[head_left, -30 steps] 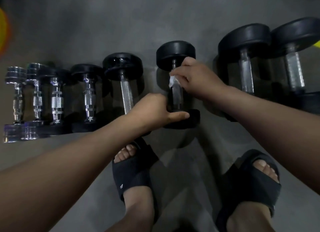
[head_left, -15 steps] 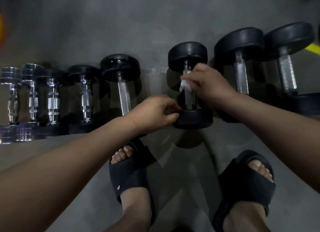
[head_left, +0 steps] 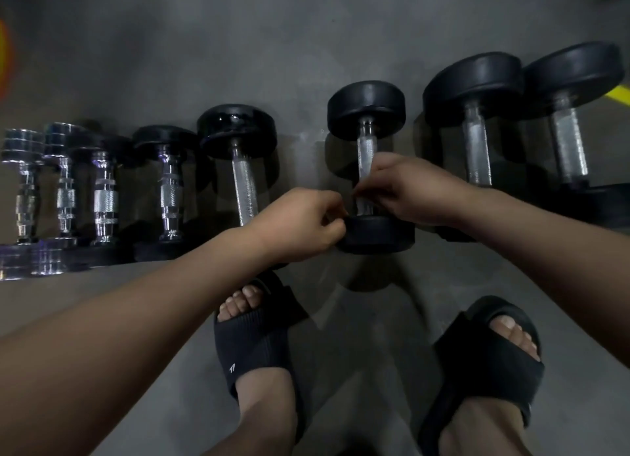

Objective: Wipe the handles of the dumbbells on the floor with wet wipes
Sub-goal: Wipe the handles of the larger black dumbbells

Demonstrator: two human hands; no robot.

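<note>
Right hand [head_left: 405,191]: fingers curled tight round the low end of the handle [head_left: 366,155], with bare ribbed metal showing above my grip. Left hand [head_left: 300,223]: fingers and thumb pinch the rim of the near weight [head_left: 378,234], just below that grip. The dumbbell [head_left: 366,111] lies on the floor [head_left: 306,29].

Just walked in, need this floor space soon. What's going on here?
A person reaches down to a row of dumbbells on the floor. Their left hand grips the near end of one black dumbbell; the right hand is wrapped round the lower part of its handle.
</note>
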